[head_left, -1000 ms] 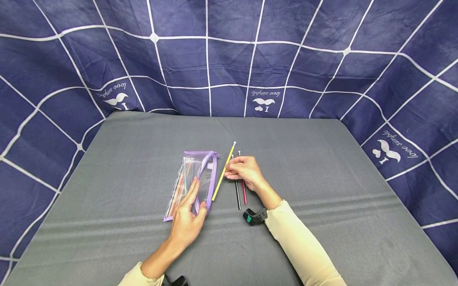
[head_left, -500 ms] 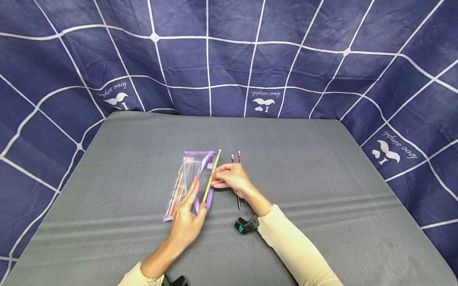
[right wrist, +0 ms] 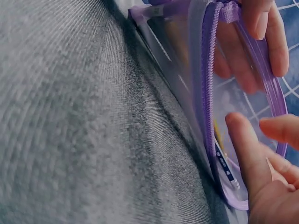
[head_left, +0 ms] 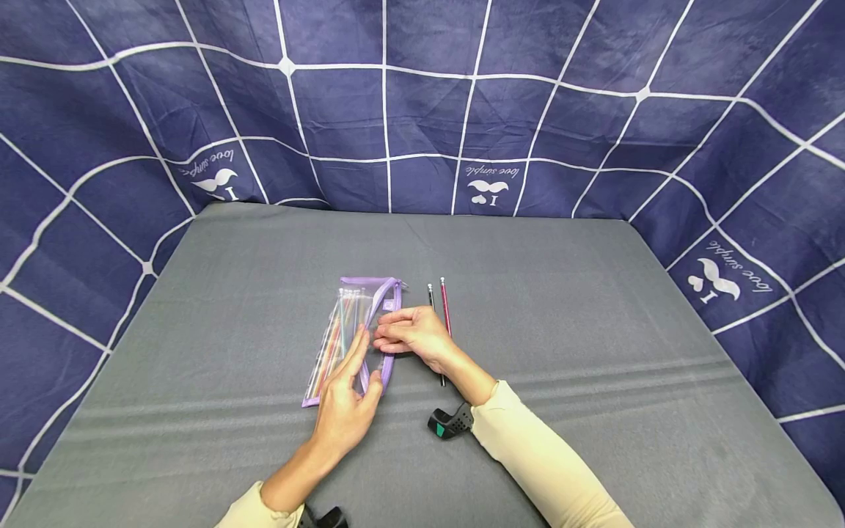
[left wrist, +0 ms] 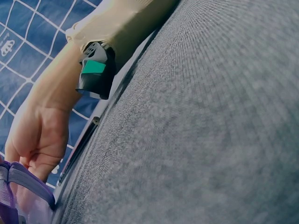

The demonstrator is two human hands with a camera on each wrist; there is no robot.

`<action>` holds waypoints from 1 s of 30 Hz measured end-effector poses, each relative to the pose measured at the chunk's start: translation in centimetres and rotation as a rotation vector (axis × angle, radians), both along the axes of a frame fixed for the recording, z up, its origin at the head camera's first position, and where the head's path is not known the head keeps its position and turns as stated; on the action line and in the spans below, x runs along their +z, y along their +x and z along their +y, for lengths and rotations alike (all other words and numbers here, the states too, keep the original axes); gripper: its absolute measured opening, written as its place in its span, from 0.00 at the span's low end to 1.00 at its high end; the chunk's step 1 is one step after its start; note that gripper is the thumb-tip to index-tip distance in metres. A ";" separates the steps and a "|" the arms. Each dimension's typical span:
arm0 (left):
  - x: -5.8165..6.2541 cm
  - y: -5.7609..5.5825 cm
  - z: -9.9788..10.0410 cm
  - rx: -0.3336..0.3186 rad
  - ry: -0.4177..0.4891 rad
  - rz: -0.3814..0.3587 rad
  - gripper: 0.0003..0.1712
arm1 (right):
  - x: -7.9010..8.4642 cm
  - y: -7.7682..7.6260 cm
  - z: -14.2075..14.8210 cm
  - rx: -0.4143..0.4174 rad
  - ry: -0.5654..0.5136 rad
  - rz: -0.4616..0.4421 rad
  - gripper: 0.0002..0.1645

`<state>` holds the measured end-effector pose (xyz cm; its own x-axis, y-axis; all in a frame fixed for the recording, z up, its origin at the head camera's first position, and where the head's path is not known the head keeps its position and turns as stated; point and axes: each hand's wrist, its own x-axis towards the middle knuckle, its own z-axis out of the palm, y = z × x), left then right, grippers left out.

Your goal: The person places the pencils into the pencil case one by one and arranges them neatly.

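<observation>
A clear pencil case (head_left: 361,281) with purple zip edging lies on the grey table, its mouth spread open toward the right. Several pencils (head_left: 335,334) show through its plastic. My left hand (head_left: 343,414) holds the case near its front end, thumb at the mouth and fingers over the upper sheet. At the mouth is my right hand (head_left: 416,334), palm inward; in the right wrist view its thumb (right wrist: 243,144) and forefinger stand apart with nothing between them. Inside the case, a bit of yellow (right wrist: 218,135) shows beside a dark-ended pencil (right wrist: 225,165).
To the right of the case lie a red pencil (head_left: 445,301) and a black pencil (head_left: 431,293), both partly covered by my right hand and wrist. A blue curtain (head_left: 429,117) with white lines hangs behind the grey table (head_left: 561,308).
My right hand has moved left to the case's mouth with the yellow pencil, which no longer shows outside the case. The left hand has stayed in place.
</observation>
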<state>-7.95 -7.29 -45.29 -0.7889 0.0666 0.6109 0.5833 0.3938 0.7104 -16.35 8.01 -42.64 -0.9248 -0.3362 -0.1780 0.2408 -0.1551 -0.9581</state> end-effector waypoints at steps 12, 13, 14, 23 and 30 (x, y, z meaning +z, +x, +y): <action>0.0 0.0 0.0 0.000 0.005 0.008 0.36 | 0.2 -0.2 0.6 0.004 0.023 0.016 0.19; 0.0 0.0 0.0 0.000 0.006 0.005 0.36 | 0.2 -0.2 0.6 0.005 0.025 0.017 0.19; 0.0 0.0 0.0 0.001 0.007 0.001 0.37 | 0.2 -0.2 0.6 0.004 0.026 0.018 0.19; 0.1 0.1 0.0 0.003 0.010 -0.002 0.36 | 0.2 -0.3 1.1 -0.022 0.046 0.013 0.19; 0.0 0.1 0.0 0.001 0.013 0.000 0.36 | 0.3 -0.4 1.6 -0.047 0.049 0.012 0.19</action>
